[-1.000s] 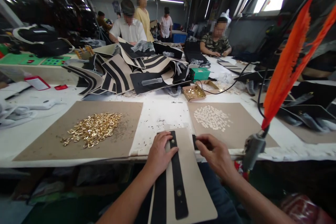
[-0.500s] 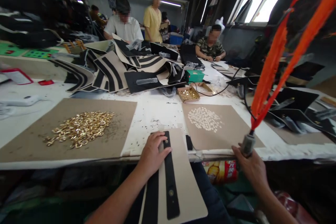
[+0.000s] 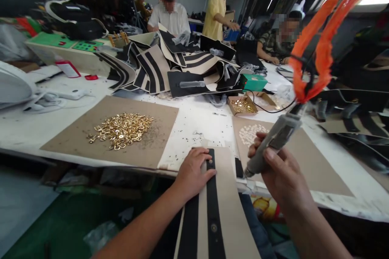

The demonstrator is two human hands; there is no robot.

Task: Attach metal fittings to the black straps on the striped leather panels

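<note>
Grey power tool clasped slantwise in right hand, left hand unclenched, palm-down on striped panel

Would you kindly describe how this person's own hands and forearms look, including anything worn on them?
The left hand and right hand are both bare, with no gloves, and I see no rings, watch or bracelet. The left forearm and right forearm are uncovered too, with no sleeves as far as the picture reaches.

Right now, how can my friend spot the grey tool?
Find the white table, then the person's right hand at its near edge. That hand grips the slanting grey tool. Unlike its neighbours, it has orange strips rising from its top.
</note>
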